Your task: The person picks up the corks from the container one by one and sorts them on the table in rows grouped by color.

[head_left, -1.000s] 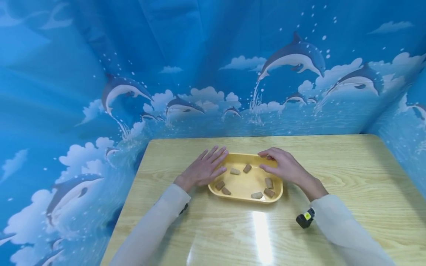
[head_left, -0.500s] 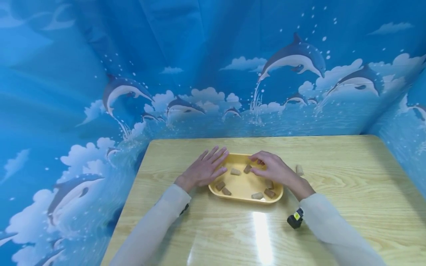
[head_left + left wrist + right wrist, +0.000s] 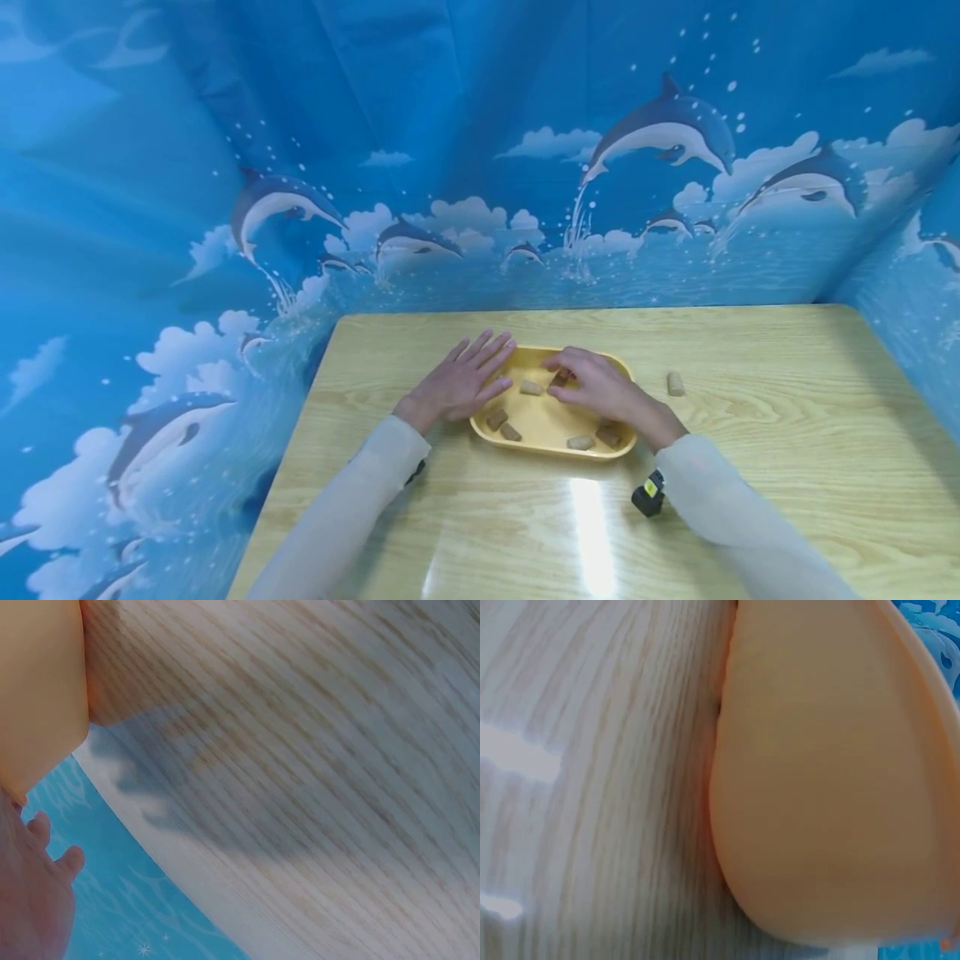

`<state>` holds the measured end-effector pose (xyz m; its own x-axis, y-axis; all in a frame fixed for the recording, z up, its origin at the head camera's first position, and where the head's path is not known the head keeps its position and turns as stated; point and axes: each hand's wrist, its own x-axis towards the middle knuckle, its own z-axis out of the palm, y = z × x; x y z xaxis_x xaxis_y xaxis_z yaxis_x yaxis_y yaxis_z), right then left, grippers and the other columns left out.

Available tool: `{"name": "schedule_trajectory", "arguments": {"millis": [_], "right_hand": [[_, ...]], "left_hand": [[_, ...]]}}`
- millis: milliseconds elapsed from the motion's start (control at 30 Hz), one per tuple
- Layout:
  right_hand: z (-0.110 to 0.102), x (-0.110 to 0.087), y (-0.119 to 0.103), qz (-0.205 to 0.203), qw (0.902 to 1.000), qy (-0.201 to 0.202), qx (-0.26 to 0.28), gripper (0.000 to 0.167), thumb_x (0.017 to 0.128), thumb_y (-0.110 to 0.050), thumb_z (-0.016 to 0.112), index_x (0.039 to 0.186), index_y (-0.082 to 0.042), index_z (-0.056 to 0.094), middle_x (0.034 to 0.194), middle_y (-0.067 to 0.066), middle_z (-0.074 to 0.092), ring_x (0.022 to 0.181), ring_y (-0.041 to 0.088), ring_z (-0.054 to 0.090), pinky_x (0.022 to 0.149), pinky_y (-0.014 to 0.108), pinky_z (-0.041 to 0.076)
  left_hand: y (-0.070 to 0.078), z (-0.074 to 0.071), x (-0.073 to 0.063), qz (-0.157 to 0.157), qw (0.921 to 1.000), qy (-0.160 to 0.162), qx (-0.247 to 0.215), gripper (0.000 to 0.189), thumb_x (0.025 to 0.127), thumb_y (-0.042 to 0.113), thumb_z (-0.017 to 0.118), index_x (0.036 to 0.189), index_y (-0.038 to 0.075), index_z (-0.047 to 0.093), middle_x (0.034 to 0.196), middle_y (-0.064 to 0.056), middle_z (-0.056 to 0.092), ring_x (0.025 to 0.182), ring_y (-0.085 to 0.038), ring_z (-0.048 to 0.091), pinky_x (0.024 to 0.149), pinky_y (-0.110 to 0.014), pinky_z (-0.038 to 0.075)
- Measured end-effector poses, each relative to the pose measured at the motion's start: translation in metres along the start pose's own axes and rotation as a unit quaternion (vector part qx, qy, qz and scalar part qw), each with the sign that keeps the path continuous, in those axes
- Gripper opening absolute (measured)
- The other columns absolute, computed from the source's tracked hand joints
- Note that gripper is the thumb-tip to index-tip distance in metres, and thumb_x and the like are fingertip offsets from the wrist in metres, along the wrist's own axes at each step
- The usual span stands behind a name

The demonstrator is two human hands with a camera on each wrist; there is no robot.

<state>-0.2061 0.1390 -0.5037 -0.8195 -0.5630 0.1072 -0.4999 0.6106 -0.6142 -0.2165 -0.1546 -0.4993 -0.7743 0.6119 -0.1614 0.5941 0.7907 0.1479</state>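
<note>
A yellow oval tray (image 3: 547,421) holds several small corks, some tan, some brown. My left hand (image 3: 456,383) lies with straight, spread fingers over its left rim. Inside the tray, the thumb and fingers of my right hand (image 3: 600,387) pinch a brown cork (image 3: 561,377), partly hidden by the fingers. Just left of it is a tan cork (image 3: 531,387). Two brown corks lie at the tray's left end; a tan cork (image 3: 581,442) and a brown cork (image 3: 608,434) sit at the front right. The left wrist view catches only part of the left hand (image 3: 41,900).
A single tan cork (image 3: 675,383) stands or lies on the wood-grain table (image 3: 787,433), right of the tray. Blue dolphin-print curtains (image 3: 465,125) border the table's back and sides. The right wrist view is mostly tray wall (image 3: 832,787).
My right hand has moved left and inward over the tray, from the right rim to the brown cork. The tan cork on the table has come into view. My left hand stays put.
</note>
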Motion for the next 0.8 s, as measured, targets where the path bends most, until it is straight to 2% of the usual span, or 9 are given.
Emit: {"name": "schedule_trajectory", "arguments": {"millis": [133,300,533,600,800], "right_hand": [[0.004,0.004,-0.004,-0.007,0.9998,-0.013,-0.014,0.04,0.1,-0.021,0.08,0.137,-0.006,0.071,0.128,0.011,0.076,0.106,0.023,0.076,0.094,0.044,0.065],[0.01,0.008,-0.006,-0.01,0.9993,-0.027,-0.021,0.039,0.102,-0.019,0.077,0.138,-0.007,0.071,0.133,0.012,0.075,0.111,0.026,0.075,0.099,0.047,0.064],[0.019,0.012,-0.006,-0.016,0.9982,-0.045,-0.035,0.044,0.103,-0.019,0.075,0.145,-0.008,0.068,0.143,0.013,0.07,0.132,0.034,0.066,0.117,0.056,0.053],[0.021,0.012,-0.006,-0.026,0.9975,-0.049,-0.043,0.045,0.103,-0.017,0.074,0.147,-0.008,0.068,0.143,0.014,0.069,0.135,0.036,0.064,0.118,0.058,0.051],[0.025,0.012,-0.006,-0.044,0.9953,-0.054,-0.067,0.043,0.104,-0.015,0.073,0.146,-0.008,0.069,0.139,0.015,0.07,0.131,0.037,0.066,0.116,0.058,0.053]], "left_hand": [[0.0,0.0,0.0,0.002,1.0,0.001,0.005,0.072,0.115,0.063,0.014,0.177,0.028,0.002,0.185,0.008,-0.005,0.172,-0.022,-0.005,0.14,-0.052,0.006],[0.0,-0.001,0.0,0.004,1.0,0.001,0.005,0.072,0.115,0.063,0.014,0.177,0.028,0.003,0.185,0.008,-0.005,0.172,-0.023,-0.005,0.14,-0.052,0.007],[0.0,-0.001,-0.001,0.006,1.0,0.001,0.002,0.072,0.116,0.063,0.014,0.177,0.027,0.002,0.185,0.007,-0.005,0.172,-0.023,-0.005,0.14,-0.052,0.006],[0.0,-0.001,-0.001,0.006,1.0,0.0,0.004,0.072,0.116,0.062,0.014,0.177,0.027,0.001,0.185,0.007,-0.006,0.172,-0.023,-0.005,0.14,-0.052,0.006],[0.001,-0.002,-0.001,0.005,1.0,0.0,0.007,0.071,0.116,0.061,0.016,0.177,0.027,0.001,0.185,0.007,-0.006,0.172,-0.024,-0.005,0.14,-0.052,0.006]]}}
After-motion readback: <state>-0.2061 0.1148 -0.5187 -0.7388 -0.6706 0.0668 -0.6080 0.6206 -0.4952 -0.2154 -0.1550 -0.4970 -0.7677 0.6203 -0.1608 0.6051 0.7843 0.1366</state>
